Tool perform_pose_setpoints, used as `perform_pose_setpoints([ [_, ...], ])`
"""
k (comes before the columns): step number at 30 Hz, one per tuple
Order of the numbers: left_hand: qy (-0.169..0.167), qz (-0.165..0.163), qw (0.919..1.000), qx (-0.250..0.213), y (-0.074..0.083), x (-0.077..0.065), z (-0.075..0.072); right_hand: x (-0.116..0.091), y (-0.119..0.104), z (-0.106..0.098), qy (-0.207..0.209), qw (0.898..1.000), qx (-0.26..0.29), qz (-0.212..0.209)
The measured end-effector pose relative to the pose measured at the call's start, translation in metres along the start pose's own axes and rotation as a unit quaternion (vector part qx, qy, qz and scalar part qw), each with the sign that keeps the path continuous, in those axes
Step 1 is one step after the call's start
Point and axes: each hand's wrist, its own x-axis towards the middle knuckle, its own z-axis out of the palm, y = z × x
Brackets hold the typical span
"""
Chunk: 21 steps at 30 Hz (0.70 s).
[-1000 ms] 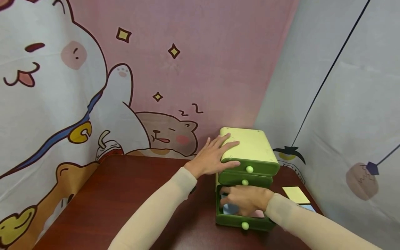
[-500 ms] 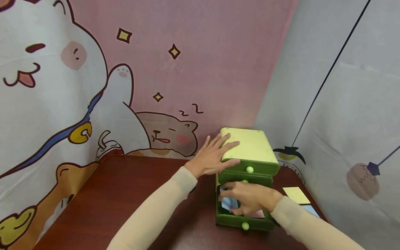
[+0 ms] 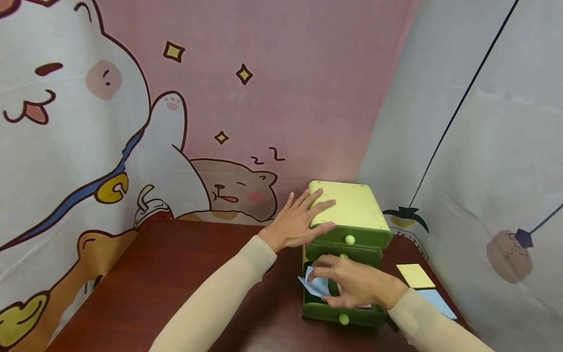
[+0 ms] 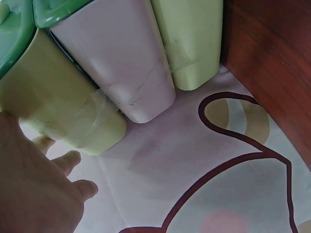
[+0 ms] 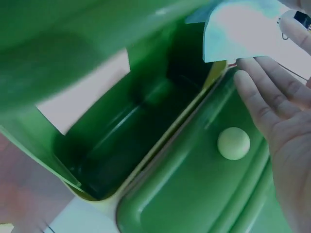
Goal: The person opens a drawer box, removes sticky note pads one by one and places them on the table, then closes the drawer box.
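A small chest of drawers (image 3: 347, 205) with a pale yellow top and green fronts stands on the table. My left hand (image 3: 292, 225) rests spread on its top left edge; in the left wrist view, fingers of that hand (image 4: 39, 179) lie along its side. The bottom drawer (image 3: 323, 311) is pulled out. Over its left side, my right hand (image 3: 356, 281) pinches a bent blue paper square (image 3: 314, 286), which overhangs the drawer's rim. The right wrist view shows this blue paper (image 5: 238, 31) by the fingertips. A pink paper square (image 5: 90, 92) lies inside the drawer.
To the right of the chest, a yellow paper square (image 3: 415, 275) and a second blue one (image 3: 437, 302) lie on the dark red table (image 3: 198, 274). Behind the table hangs a cloth printed with cartoon animals (image 3: 246, 190).
My right hand has risen slightly and shifted right, with the blue paper now lifted from inside the drawer to its left rim. The left hand has stayed on the chest.
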Motion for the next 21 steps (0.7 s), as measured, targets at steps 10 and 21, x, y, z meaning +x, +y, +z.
perform_pose_setpoints([
  [10, -0.006, -0.003, 1.0000, -0.004, 0.001, 0.000, 0.000, -0.002, 0.000, 0.004, -0.019, 0.998, 0.041, 0.037],
  [21, -0.003, -0.002, 1.0000, -0.004, 0.001, 0.000, 0.000, 0.011, -0.002, 0.015, -0.026, 0.997, 0.044, 0.059],
])
